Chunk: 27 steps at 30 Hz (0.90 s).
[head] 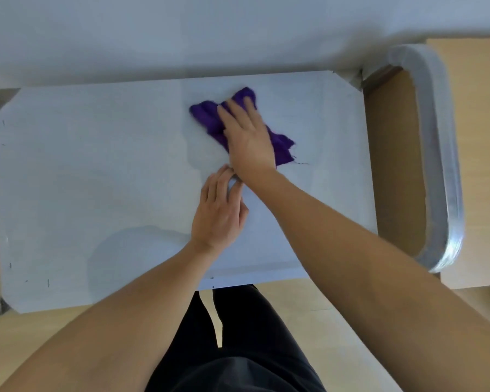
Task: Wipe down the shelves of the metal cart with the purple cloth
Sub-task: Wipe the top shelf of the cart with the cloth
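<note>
Item: cart, top shelf (pixel 96 165), pale metal, seen from the person's side; landmark, the handle (pixel 441 165) at the shelf's right end. Item: cloth (pixel 207 117), purple, bunched, lying on the shelf toward its far edge, nearer the handle end than the other end but well apart from the handle. Its long axis runs on a diagonal, the far tip pointing away from the handle, the frayed near tip toward it. Item: right hand (pixel 249 140), flat on the cloth, fingers straight, palm pressing down, nothing gripped. Item: left hand (pixel 218 213), on the bare shelf on the person's side of the cloth, fingers lightly bent, tips at the right wrist; nothing seen in it. Judgement: the right hand is the working hand; most unwiped-looking shelf lies away from the handle, so the next stroke likely runs that way, across the cloth's axis.
</note>
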Tool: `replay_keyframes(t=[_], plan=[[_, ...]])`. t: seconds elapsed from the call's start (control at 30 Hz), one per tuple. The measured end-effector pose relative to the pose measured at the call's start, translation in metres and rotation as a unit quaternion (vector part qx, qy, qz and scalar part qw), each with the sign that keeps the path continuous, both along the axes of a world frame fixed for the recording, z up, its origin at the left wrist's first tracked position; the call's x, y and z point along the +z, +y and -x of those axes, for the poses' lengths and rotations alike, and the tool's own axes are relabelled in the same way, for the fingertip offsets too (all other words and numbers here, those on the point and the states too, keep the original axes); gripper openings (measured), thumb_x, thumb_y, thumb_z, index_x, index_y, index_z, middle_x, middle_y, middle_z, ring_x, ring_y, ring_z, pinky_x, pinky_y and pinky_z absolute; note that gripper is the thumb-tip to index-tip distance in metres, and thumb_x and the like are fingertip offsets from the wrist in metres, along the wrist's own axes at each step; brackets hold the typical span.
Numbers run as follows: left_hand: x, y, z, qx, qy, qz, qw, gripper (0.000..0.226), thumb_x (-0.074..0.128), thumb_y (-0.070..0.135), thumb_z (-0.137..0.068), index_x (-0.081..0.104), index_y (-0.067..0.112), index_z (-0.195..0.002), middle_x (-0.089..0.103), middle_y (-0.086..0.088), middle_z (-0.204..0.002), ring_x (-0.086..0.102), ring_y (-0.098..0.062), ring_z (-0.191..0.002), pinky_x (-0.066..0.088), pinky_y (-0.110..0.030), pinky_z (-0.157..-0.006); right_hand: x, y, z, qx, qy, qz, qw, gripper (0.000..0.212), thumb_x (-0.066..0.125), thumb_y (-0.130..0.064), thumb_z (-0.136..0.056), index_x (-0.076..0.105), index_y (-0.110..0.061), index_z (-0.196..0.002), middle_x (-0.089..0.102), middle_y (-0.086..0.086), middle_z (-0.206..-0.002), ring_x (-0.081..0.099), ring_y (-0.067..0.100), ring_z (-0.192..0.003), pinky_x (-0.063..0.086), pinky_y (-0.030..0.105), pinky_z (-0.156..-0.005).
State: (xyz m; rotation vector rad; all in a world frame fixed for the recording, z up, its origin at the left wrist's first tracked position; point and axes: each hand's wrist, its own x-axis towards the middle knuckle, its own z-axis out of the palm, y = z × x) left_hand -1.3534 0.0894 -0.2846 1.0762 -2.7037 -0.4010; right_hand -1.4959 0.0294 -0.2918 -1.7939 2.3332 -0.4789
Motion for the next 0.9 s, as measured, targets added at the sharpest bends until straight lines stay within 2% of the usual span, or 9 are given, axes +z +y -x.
replay_keyframes(t=[0.1, 0.27, 0.33, 0.4, 0.53, 0.6, 0.67, 0.8, 0.9], plan=[[0.001, 0.001, 0.0, -0.001, 0.004, -0.003, 1.0, 0.037, 0.04, 0.007, -0.091, 0.058, -0.002, -0.122, 0.052, -0.023, -0.133, 0.043, -0.035, -0.134, 0.034, -0.046, -0.113, 0.004, 0.011, 0.022, 0.049, -0.013, 0.015, 0.999, 0.044, 0.056, -0.006, -0.092, 0.052, -0.01, -0.136, 0.051, 0.011, -0.141, 0.039, 0.037, -0.137, 0.035, 0.045, -0.112], [0.001, 0.001, 0.001, -0.003, 0.019, -0.006, 1.0, 0.035, 0.043, 0.007, -0.089, 0.06, -0.001, -0.119, 0.053, -0.023, -0.132, 0.044, -0.037, -0.132, 0.037, -0.048, -0.109, 0.012, 0.064, 0.075, -0.15, -0.043, 0.016, 0.988, 0.042, 0.039, -0.015, -0.1, 0.047, -0.012, -0.141, 0.043, 0.01, -0.148, 0.03, 0.032, -0.142, 0.023, 0.04, -0.119], [0.0, 0.002, -0.001, -0.004, 0.021, -0.012, 1.0, 0.036, 0.043, 0.006, -0.089, 0.06, -0.001, -0.12, 0.053, -0.023, -0.133, 0.044, -0.037, -0.132, 0.037, -0.049, -0.109, 0.011, 0.077, 0.063, -0.231, -0.047, 0.019, 0.972, 0.042, 0.038, -0.014, -0.1, 0.045, -0.01, -0.141, 0.043, 0.011, -0.148, 0.028, 0.032, -0.143, 0.021, 0.04, -0.12], [-0.001, 0.003, -0.003, -0.008, 0.031, -0.025, 0.999, 0.038, 0.043, 0.003, -0.086, 0.059, -0.001, -0.12, 0.053, -0.023, -0.133, 0.044, -0.037, -0.132, 0.037, -0.05, -0.109, 0.011, 0.075, 0.033, -0.258, -0.041, 0.018, 0.965, 0.042, 0.041, -0.01, -0.096, 0.048, -0.006, -0.138, 0.047, 0.014, -0.144, 0.031, 0.037, -0.14, 0.023, 0.042, -0.119], [0.001, -0.004, -0.008, 0.022, 0.069, -0.113, 0.991, 0.035, 0.042, 0.003, -0.09, 0.057, -0.006, -0.12, 0.051, -0.024, -0.132, 0.048, -0.037, -0.127, 0.04, -0.048, -0.107, 0.013, 0.07, -0.036, -0.14, -0.06, 0.035, 0.988, 0.047, 0.043, -0.008, -0.086, 0.056, -0.006, -0.131, 0.055, 0.013, -0.137, 0.039, 0.039, -0.135, 0.031, 0.042, -0.113], [0.006, -0.009, -0.017, 0.003, 0.07, -0.147, 0.987, 0.035, 0.039, 0.006, -0.09, 0.056, -0.006, -0.118, 0.048, -0.024, -0.135, 0.047, -0.036, -0.127, 0.04, -0.046, -0.108, 0.016, 0.074, -0.037, -0.094, -0.066, 0.027, 0.993, 0.043, 0.047, -0.005, -0.089, 0.056, -0.005, -0.132, 0.054, 0.014, -0.137, 0.039, 0.039, -0.136, 0.032, 0.041, -0.113], [0.012, -0.014, -0.035, -0.042, 0.05, -0.135, 0.989, 0.036, 0.038, 0.005, -0.087, 0.057, -0.002, -0.116, 0.045, -0.024, -0.138, 0.045, -0.037, -0.129, 0.038, -0.044, -0.109, 0.016, 0.08, -0.021, -0.094, -0.048, 0.021, 0.994, 0.042, 0.05, -0.004, -0.091, 0.054, -0.006, -0.133, 0.053, 0.014, -0.139, 0.039, 0.039, -0.136, 0.032, 0.042, -0.114], [0.007, -0.035, -0.1, -0.04, 0.024, -0.08, 0.996, 0.035, 0.045, 0.003, -0.085, 0.056, 0.005, -0.118, 0.049, -0.02, -0.136, 0.047, -0.038, -0.127, 0.039, -0.046, -0.105, 0.014, 0.099, 0.006, -0.234, -0.055, 0.017, 0.97, 0.043, 0.041, -0.012, -0.098, 0.045, -0.01, -0.141, 0.043, 0.012, -0.148, 0.028, 0.035, -0.143, 0.022, 0.038, -0.119], [0.002, -0.044, -0.138, -0.033, 0.026, -0.065, 0.997, 0.035, 0.041, 0.004, -0.088, 0.056, 0.001, -0.119, 0.048, -0.021, -0.136, 0.045, -0.038, -0.129, 0.036, -0.046, -0.108, 0.012, 0.092, -0.019, -0.335, -0.062, 0.011, 0.94, 0.044, 0.039, -0.012, -0.099, 0.042, -0.009, -0.143, 0.038, 0.012, -0.15, 0.023, 0.034, -0.145, 0.018, 0.038, -0.12]])
